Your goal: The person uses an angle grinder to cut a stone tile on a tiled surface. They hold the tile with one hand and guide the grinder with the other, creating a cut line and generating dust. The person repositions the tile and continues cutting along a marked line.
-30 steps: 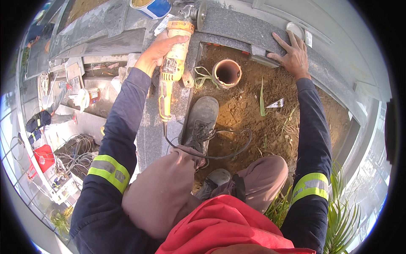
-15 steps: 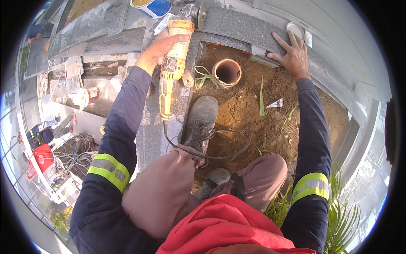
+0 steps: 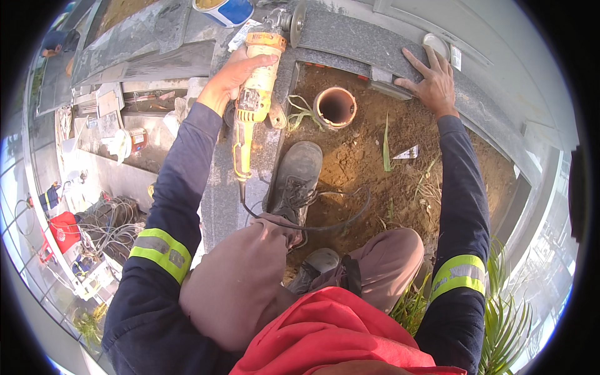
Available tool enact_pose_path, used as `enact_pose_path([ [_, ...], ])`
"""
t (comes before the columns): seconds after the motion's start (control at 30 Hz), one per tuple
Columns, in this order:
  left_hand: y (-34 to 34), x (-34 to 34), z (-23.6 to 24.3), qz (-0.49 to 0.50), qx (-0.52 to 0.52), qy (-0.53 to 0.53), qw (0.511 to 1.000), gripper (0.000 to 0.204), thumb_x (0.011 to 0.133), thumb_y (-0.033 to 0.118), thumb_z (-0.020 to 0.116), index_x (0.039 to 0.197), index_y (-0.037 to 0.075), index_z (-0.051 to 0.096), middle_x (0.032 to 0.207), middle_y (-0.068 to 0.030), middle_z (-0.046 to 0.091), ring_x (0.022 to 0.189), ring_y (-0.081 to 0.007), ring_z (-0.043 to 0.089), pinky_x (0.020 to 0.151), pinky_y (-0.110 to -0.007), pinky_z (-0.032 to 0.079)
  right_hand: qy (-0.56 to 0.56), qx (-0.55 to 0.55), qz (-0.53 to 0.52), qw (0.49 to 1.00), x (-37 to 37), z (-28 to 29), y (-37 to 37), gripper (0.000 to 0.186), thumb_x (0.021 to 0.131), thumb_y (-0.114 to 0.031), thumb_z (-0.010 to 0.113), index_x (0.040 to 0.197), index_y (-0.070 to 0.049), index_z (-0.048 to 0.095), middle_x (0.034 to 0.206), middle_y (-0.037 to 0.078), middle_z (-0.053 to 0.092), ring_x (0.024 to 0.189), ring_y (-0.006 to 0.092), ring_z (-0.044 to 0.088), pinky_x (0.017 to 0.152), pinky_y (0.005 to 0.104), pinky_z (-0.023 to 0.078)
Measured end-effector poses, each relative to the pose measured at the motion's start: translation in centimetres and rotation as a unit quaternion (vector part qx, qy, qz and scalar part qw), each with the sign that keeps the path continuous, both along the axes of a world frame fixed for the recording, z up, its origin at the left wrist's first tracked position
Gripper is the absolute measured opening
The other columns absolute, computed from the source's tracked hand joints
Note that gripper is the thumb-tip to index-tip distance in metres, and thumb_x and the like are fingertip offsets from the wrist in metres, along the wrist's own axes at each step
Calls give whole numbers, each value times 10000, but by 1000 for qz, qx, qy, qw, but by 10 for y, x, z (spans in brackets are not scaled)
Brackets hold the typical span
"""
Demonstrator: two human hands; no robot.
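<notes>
My left hand (image 3: 235, 75) is wrapped round the body of a yellow angle grinder (image 3: 257, 90). Its cutting disc (image 3: 297, 26) stands upright at the left end of a grey granite slab (image 3: 356, 42); whether the two touch I cannot tell. A black cord (image 3: 325, 229) trails from the grinder's rear over my shoe. On the slab's right part lies my right hand (image 3: 435, 86), flat with fingers spread. Near those fingertips sits a pale round lid-like piece (image 3: 436, 44).
A clay pipe (image 3: 335, 107) sticks up from the soil (image 3: 375, 162) before me. Behind the grinder stands a blue-and-white bucket (image 3: 226, 11). Cables (image 3: 119, 228) lie tangled at left, near a red bag (image 3: 64, 232). Other people (image 3: 57, 42) are at far left.
The grinder has shifted very slightly left in my left hand. My right hand stays where it was. At far left, people have moved a little.
</notes>
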State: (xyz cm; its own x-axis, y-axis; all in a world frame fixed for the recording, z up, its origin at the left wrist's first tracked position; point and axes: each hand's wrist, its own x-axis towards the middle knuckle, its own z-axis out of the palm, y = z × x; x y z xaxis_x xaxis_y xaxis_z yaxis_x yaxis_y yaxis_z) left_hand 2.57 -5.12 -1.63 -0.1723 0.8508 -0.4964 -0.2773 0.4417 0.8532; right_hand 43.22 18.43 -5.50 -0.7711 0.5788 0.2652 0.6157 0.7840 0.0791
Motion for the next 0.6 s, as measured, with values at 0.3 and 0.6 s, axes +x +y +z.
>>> enact_pose_path([
  [0.3, 3, -1, -1, -3, 3, -1, 1000, 609, 850, 212, 883, 1351, 34, 586, 1132, -75, 696, 961, -164, 704, 782, -342, 616, 0, -3, -3, 1000, -2, 3, -2, 802, 725, -831, 675, 1459, -517, 591, 1533, 120, 544, 1397, 364, 499, 1197, 540, 386],
  [0.6, 6, 3, 5, -9, -3, -1, 1000, 584, 861, 206, 872, 1343, 31, 592, 1104, -63, 704, 959, -157, 705, 783, -340, 615, -3, -3, -6, 1000, -1, 2, -1, 802, 725, -832, 671, 1459, -518, 590, 1542, 117, 538, 1402, 367, 495, 1194, 540, 390],
])
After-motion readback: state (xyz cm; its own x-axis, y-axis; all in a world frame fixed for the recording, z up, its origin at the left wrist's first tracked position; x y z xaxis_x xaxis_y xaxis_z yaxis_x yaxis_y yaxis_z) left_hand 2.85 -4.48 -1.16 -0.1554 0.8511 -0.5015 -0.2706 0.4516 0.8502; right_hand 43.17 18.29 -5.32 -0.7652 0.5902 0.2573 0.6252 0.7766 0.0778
